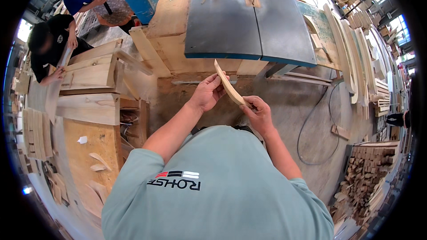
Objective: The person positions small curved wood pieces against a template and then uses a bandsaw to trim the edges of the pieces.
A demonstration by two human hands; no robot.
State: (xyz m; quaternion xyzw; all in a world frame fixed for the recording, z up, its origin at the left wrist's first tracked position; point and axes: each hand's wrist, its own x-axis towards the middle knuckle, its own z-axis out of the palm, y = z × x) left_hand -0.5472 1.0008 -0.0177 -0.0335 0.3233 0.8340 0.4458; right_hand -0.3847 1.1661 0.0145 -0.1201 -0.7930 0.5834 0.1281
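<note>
Pale green cloth of the person's shirt point(222, 195) fills the lower middle, with a small striped patch in red, black and white above dark lettering on the back. Both bare forearms rise from it. Left hand point(207, 92) closes around the middle of a thin curved wooden strip point(227, 84), thumb on top; right hand point(258, 113) pinches the strip's lower end between fingers and thumb. That strip is pale, smooth, gently bowed, held in the air above the dusty concrete floor point(289, 106), just short of the near edge of the dark grey saw table point(249, 22). A blue band runs along that edge. A black cable point(311, 124) loops on the floor at right. Long curved wooden pieces point(351, 58) lean beyond the table's right edge; flat planks point(89, 75) stack at left, where two other people handle boards.
</note>
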